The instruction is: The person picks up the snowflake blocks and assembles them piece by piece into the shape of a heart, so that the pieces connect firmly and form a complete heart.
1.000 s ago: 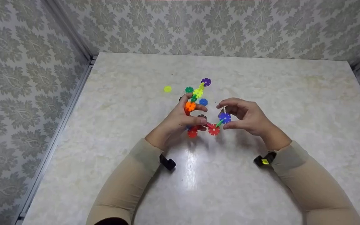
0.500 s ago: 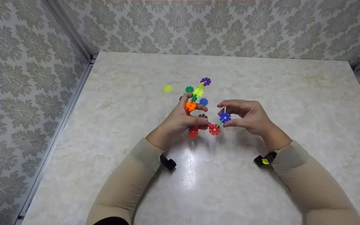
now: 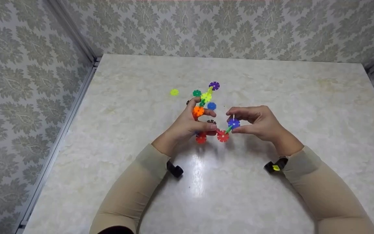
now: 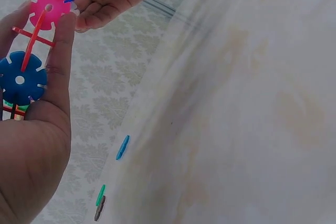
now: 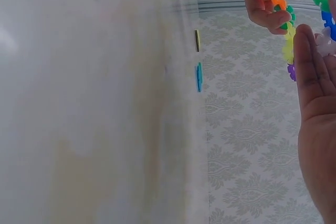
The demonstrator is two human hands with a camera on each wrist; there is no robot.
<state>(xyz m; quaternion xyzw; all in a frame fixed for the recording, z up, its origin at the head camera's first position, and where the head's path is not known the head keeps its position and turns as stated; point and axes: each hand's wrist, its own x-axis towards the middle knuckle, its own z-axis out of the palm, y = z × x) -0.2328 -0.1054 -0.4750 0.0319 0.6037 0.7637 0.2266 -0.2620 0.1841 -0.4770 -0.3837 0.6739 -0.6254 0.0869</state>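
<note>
My left hand (image 3: 187, 122) grips a chain of interlocking plastic snowflake discs above the table, its thumb and fingers around the middle. The chain runs from a purple disc (image 3: 214, 85) through a yellow disc (image 3: 206, 97) and an orange disc (image 3: 198, 111) to red ones near the thumb. In the left wrist view, a pink disc (image 4: 49, 8) and a blue disc (image 4: 22, 78) lie along the fingers. On the right end, a red disc (image 3: 223, 136) joins by a green one to a violet-blue disc (image 3: 234, 123). My right hand (image 3: 256, 122) pinches a white disc (image 5: 326, 42) at that end.
Loose discs lie on the table (image 3: 141, 130) beyond my left hand: a yellow-green disc (image 3: 174, 92), a green disc (image 3: 197, 93), a blue disc (image 3: 211, 106) and a dark one partly hidden by fingers. Patterned walls (image 3: 206, 29) border the back and left.
My right hand's fingers have closed in slightly around the white disc, and the chain's right end has dipped a little. The left hand keeps nearly the same place.
</note>
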